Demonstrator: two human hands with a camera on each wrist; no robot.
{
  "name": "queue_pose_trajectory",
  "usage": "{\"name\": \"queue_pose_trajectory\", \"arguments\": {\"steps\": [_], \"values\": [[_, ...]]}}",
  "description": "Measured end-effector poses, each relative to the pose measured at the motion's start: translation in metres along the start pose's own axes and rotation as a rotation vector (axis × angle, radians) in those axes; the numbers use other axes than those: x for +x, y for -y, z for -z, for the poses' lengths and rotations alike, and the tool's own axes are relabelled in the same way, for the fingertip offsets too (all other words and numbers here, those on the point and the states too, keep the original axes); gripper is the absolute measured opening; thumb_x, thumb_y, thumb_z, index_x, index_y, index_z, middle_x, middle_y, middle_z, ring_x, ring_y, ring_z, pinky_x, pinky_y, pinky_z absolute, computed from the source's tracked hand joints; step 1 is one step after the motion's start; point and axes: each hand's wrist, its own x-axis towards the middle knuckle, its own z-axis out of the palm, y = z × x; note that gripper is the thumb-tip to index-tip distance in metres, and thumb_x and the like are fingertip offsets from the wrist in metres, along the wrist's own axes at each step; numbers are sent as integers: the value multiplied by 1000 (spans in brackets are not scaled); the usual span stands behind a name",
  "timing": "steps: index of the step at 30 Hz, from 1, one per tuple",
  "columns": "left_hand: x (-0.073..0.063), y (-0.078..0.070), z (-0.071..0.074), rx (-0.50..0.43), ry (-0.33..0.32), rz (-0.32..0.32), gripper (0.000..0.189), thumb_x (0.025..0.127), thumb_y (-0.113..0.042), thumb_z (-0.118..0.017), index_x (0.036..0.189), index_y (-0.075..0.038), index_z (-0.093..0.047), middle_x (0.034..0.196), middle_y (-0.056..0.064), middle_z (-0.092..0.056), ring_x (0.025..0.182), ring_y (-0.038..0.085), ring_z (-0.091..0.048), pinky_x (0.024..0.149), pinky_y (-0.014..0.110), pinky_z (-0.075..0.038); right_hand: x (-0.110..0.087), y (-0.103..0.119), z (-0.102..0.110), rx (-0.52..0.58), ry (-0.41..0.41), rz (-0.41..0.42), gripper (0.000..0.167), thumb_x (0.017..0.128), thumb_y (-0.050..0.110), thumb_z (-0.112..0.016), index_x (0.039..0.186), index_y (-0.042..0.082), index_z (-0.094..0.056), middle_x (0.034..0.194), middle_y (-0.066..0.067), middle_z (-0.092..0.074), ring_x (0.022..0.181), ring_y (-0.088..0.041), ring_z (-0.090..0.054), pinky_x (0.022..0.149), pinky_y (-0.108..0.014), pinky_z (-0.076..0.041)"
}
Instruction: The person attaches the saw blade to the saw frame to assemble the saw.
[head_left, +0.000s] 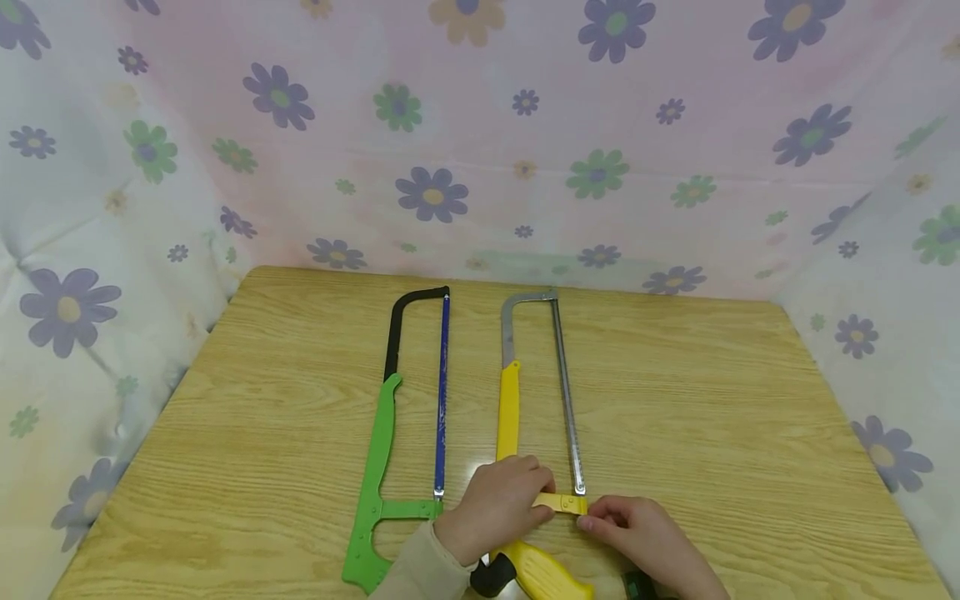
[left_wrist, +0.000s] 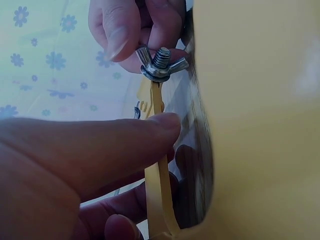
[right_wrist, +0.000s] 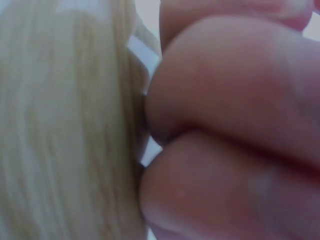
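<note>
A yellow-handled hacksaw (head_left: pixel 508 408) with a grey front frame and a silver blade (head_left: pixel 567 400) lies on the table, its handle toward me. My left hand (head_left: pixel 498 504) grips its yellow crossbar (left_wrist: pixel 159 200), thumb on one side and fingers on the other. A metal wing nut (left_wrist: pixel 157 70) sits on a threaded bolt at the crossbar's end. Around that nut the fingers of my right hand (head_left: pixel 648 533) are curled, thumb at one wing and a finger behind. In the right wrist view the curled fingers (right_wrist: pixel 215 80) fill the right side and hide the nut.
To the left lies a green-handled hacksaw (head_left: pixel 380 442) with a black front frame and a blue blade (head_left: pixel 442 392), parallel to the yellow one. Flower-patterned cloth (head_left: pixel 480 150) hangs behind and beside the wood-grain table (head_left: pixel 697 400). A small dark object (head_left: pixel 637 586) shows under my right wrist.
</note>
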Motion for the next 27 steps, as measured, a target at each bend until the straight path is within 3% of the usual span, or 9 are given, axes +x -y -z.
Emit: {"name": "queue_pose_trajectory", "arguments": {"steps": [14, 27], "values": [[0, 0, 1, -8, 0, 2, 15, 77, -37, -67, 86, -27, -62, 78, -15, -50, 67, 2, -47, 48, 19, -35, 1, 1, 0, 17, 22, -4, 29, 82, 49, -55, 82, 22, -64, 64, 9, -53, 53, -4, -42, 47, -21, -34], [0, 1, 1, -6, 3, -3, 16, 77, -38, -67, 86, -27, -62, 77, -15, -50, 65, 2, -46, 48, 19, -34, 2, -6, 1, 2, 31, 59, 25, 84, 47, -53, 83, 24, -64, 69, 11, -56, 57, -3, -43, 50, -21, -36]]}}
